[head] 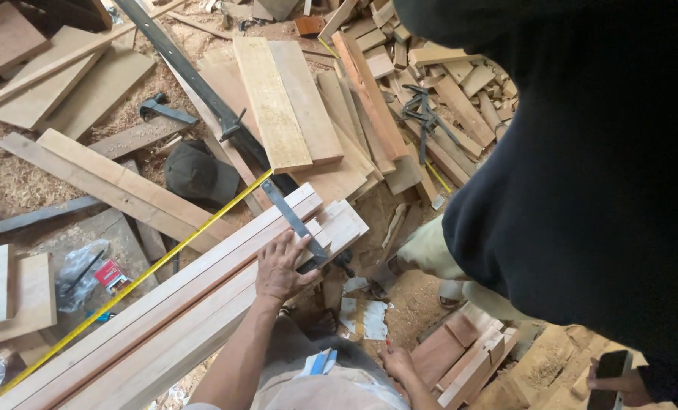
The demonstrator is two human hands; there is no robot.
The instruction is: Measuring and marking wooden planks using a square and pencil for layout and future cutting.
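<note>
Left hand flat on stacked planks, metal square under fingertips.

Left hand lies open, fingers spread, gripping nothing, pressing the long pale planks beside a grey metal square. Yellow tape measure runs along the planks. Right hand low near wood blocks; fingers' state unclear. Another person's hand holds a phone.

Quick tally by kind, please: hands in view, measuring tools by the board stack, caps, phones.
Hands: 3 (left hand, right hand, another person's hand)
Measuring tools: 2 (yellow tape, metal square)
Dark cap: 1
Phone: 1
Total: 7
</note>
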